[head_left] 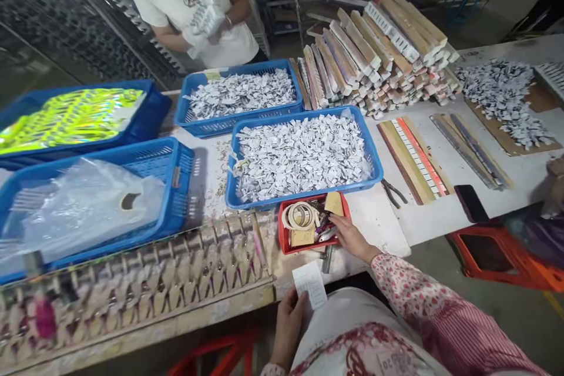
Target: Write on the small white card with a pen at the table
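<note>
Now the right hand [350, 237] reaches with loose fingers into the red tray [284, 239]; the left hand [288, 311] pinches a white paper slip [311, 285].

White paper slip [311, 285], seemingly upright; cluttered red tray [284, 237]

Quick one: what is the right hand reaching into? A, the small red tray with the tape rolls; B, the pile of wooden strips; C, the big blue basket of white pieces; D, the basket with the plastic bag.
A: the right hand has its fingers inside the small red tray beside the tape rolls, while the left hand holds a white paper slip.
</note>
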{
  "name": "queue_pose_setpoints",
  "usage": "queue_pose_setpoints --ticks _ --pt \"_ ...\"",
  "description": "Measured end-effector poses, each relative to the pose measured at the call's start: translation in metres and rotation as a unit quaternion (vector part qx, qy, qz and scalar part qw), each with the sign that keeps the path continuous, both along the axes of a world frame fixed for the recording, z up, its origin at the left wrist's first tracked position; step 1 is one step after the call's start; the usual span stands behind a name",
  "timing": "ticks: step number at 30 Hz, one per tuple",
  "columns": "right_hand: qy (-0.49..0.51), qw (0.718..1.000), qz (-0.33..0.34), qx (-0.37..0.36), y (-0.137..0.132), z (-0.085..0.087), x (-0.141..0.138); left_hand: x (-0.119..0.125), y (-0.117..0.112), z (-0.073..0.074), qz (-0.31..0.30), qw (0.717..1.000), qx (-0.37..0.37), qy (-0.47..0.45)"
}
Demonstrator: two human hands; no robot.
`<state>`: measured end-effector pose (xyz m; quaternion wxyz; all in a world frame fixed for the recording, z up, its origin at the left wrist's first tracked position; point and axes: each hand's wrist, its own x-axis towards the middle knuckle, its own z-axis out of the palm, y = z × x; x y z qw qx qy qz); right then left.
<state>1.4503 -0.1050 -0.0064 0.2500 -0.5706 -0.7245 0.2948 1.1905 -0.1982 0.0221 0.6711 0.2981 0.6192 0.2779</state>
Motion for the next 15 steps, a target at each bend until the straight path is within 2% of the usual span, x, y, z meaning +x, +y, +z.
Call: queue_pose_setpoints --ticks 6,10,15 --pt "0.039 0.996 -0.072 0.045 0.003 -0.003 0.01 0.005 0.017 0.008 -0.025 0.999 0.022 -0.016" --pt "0.043 0.991 -0.115 0.054 0.006 -0.002 0.018 0.0 0.023 0.002 -0.055 0.998 0.025 -0.033" --pt "0.018 0.986 -0.16 0.04 0.007 -0.001 0.019 -0.017 0.028 -0.009 -0.048 0.998 0.022 -0.024"
